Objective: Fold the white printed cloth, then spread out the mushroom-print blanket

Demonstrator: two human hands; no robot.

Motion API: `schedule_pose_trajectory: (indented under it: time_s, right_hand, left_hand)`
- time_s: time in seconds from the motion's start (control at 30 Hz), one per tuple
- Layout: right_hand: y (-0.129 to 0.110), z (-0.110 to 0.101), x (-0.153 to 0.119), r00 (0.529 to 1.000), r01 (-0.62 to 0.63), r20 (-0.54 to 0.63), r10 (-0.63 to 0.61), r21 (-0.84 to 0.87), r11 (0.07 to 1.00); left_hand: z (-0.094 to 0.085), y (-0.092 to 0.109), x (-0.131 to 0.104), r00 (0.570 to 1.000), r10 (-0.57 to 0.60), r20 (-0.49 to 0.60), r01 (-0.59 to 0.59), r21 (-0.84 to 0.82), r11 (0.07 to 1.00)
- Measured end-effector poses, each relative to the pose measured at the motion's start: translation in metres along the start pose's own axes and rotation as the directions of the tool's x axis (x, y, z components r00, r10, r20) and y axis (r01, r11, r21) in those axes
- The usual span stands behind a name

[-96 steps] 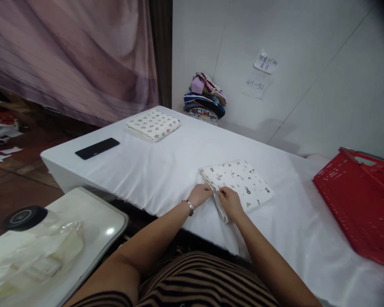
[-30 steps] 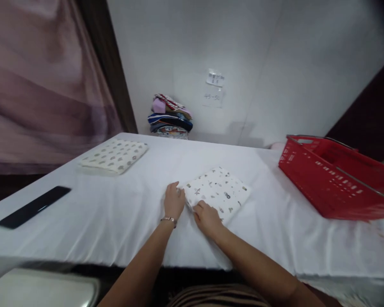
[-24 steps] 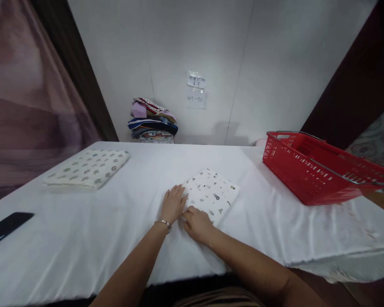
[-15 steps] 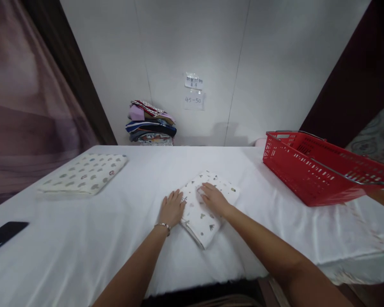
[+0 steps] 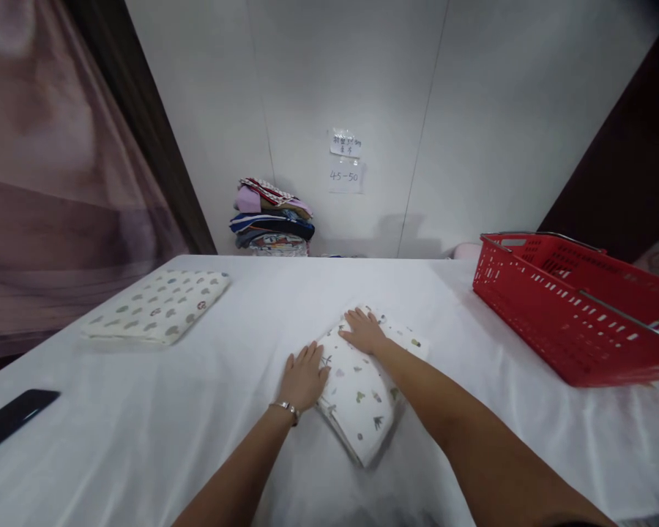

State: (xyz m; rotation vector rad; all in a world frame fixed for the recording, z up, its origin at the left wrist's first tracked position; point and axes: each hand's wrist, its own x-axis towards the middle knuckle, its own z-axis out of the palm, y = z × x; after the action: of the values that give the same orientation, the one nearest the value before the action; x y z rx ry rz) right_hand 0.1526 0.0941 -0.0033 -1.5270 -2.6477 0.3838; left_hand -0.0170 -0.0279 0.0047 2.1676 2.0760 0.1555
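A folded white cloth [image 5: 356, 388] with small plant and shape prints lies at the middle of the white-covered table, one corner toward me. My left hand [image 5: 303, 377], with a bracelet at the wrist, rests flat on the cloth's left edge, fingers spread. Farther back on the same cloth lies my right hand [image 5: 364, 331], palm down with its fingers apart. Neither hand grasps anything. My right forearm hides part of the cloth's right side.
On the left of the table [image 5: 198, 395] lie a second folded cloth [image 5: 159, 306] with grey prints and a black phone [image 5: 16, 417]. A red basket [image 5: 560, 315] stands at the right. Behind the table is a pile of folded fabrics [image 5: 274, 219] by the wall.
My right hand has slid a little toward the far corner of the cloth, and its fingers lie flatter. The whole view has shifted slightly, so the table items appear farther right and lower.
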Motion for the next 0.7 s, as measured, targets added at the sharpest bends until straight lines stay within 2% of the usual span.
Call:
schedule_pose_trajectory:
  time_s: [0.1, 0.23, 0.37, 0.43, 0.53, 0.7]
  right_hand:
    - [0.001, 0.002, -0.001, 1.0, 0.0, 0.003, 0.0, -0.015, 1.0]
    - [0.001, -0.004, 0.003, 0.999, 0.007, 0.044, -0.006, -0.019, 1.0]
    - [0.008, -0.016, 0.013, 0.996, 0.047, 0.072, -0.044, -0.04, 0.998]
    - [0.016, -0.019, 0.018, 0.999, 0.014, 0.051, -0.011, -0.058, 0.998]
    - [0.026, -0.015, 0.021, 0.996, -0.065, 0.067, 0.067, -0.041, 0.997]
    - [0.029, -0.005, 0.022, 0.997, -0.056, 0.057, 0.056, -0.007, 0.998]
  left_hand:
    - [-0.004, 0.009, 0.017, 1.0, -0.026, -0.001, 0.026, 0.004, 1.0]
    - [0.009, 0.013, 0.033, 1.0, -0.019, -0.02, 0.019, 0.002, 1.0]
    - [0.022, 0.011, 0.033, 0.998, -0.003, -0.06, 0.004, 0.016, 1.0]
    - [0.023, 0.01, 0.031, 0.998, -0.002, -0.064, 0.004, 0.02, 1.0]
    - [0.023, 0.011, 0.031, 0.997, -0.004, -0.072, 0.006, 0.018, 1.0]
    - [0.024, 0.011, 0.031, 0.997, -0.018, -0.07, 0.019, 0.019, 1.0]
